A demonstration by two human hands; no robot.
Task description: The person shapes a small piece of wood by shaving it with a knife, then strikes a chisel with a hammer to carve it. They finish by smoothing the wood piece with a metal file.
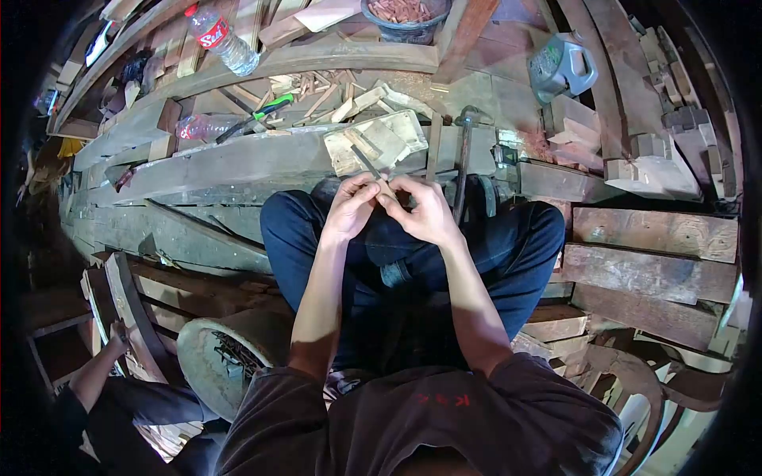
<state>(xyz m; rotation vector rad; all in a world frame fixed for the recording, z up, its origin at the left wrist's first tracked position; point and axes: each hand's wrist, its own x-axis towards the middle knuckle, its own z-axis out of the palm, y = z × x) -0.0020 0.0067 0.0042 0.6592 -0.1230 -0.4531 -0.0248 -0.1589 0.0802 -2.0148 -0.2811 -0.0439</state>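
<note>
Both hands meet above my crossed legs. My left hand pinches a thin dark strip that points up and to the left. My right hand closes on the lower end of the same strip, its fingertips close to those of the left. Just beyond them lies a pale worn block with a small piece of wood on it. A hammer rests to the right of that block, its handle running toward my right knee.
A saw with a green handle lies beyond the beam at left. Farther off are a water bottle, a bucket of wood chips and a blue-grey jug. Stacked planks stand at right. Another person's arm shows at lower left.
</note>
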